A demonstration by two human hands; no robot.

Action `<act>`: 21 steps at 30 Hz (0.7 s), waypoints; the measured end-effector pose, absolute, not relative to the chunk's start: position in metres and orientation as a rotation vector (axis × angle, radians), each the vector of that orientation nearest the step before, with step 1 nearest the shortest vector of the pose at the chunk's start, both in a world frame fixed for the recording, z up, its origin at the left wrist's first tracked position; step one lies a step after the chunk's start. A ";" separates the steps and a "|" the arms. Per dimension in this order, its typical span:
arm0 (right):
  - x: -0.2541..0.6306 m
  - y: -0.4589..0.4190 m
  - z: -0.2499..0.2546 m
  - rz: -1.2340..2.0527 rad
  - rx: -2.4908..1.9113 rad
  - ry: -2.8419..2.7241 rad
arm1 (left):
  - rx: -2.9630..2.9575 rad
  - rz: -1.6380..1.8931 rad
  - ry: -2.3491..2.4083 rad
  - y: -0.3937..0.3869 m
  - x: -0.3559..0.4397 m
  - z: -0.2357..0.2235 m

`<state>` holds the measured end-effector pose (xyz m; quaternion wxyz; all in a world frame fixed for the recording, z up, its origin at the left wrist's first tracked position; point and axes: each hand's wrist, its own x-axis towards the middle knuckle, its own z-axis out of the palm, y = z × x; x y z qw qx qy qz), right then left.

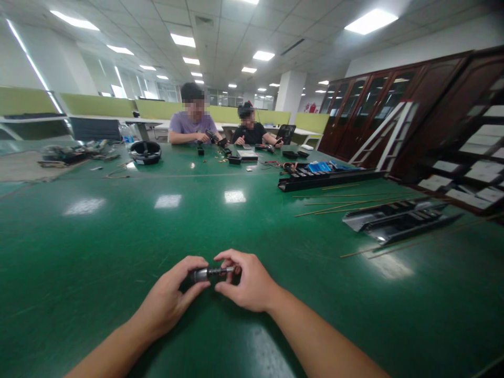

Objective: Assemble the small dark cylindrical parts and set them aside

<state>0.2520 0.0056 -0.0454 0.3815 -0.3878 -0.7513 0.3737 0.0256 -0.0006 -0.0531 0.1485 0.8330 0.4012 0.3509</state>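
Observation:
A small dark metal cylinder with a thin stepped shaft (201, 274) lies level just above the green table, its shaft pointing right. My left hand (175, 294) is closed around the thick body, thumb below and fingers above; the cylinder's rear end is hidden in the palm. Around the shaft's free end curves my right hand (248, 281), with thumb and forefinger apart above and below it. The tip reaches in among the curled fingers, and whether they touch it I cannot tell.
On the green table (129, 231), thin rods (338, 210) and black metal channels (409, 223) lie at right, with a longer black rail (331, 179) behind. Two people sit across, among small parts. A black headset-like ring (145, 152) stands far left. A ladder (388, 136) leans by the cabinets.

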 end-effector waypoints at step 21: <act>0.253 0.001 -0.040 0.861 -0.888 -2.122 | 2.483 1.140 1.125 0.001 0.021 -0.044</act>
